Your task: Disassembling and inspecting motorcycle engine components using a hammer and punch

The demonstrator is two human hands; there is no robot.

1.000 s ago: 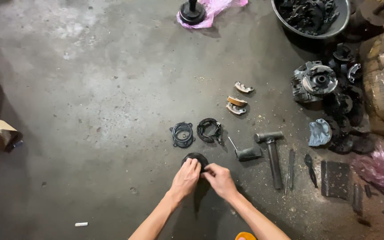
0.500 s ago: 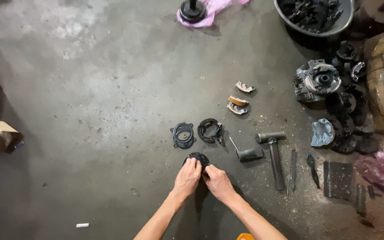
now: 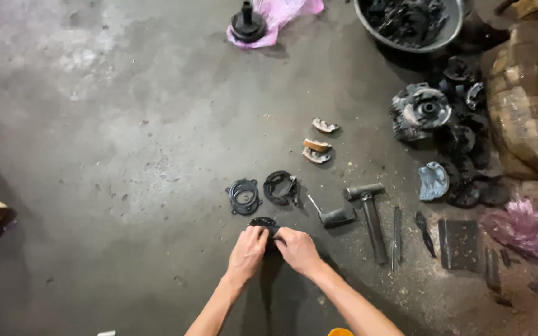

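Both hands meet on a small round black part (image 3: 264,223) lying on the concrete floor. My left hand (image 3: 248,251) grips its left side and my right hand (image 3: 297,249) grips its right side; fingers cover most of the part. Just beyond it lie a black ring-shaped plate (image 3: 244,196) and a black coiled piece (image 3: 281,186). A hammer (image 3: 370,211) and a small metal scoop-like tool (image 3: 332,214) lie to the right of my hands.
Three curved shoe-like pieces (image 3: 316,144) lie farther out. A pile of black greasy parts (image 3: 443,137) sits at right beside a sack (image 3: 530,99). A basin of parts (image 3: 409,22) and pink plastic (image 3: 278,15) are at the top. Flat tools (image 3: 424,233) lie at right.
My hands stay on the round black part, with only slight shifts of the fingers. The view has drifted a little; nothing else on the floor has moved.
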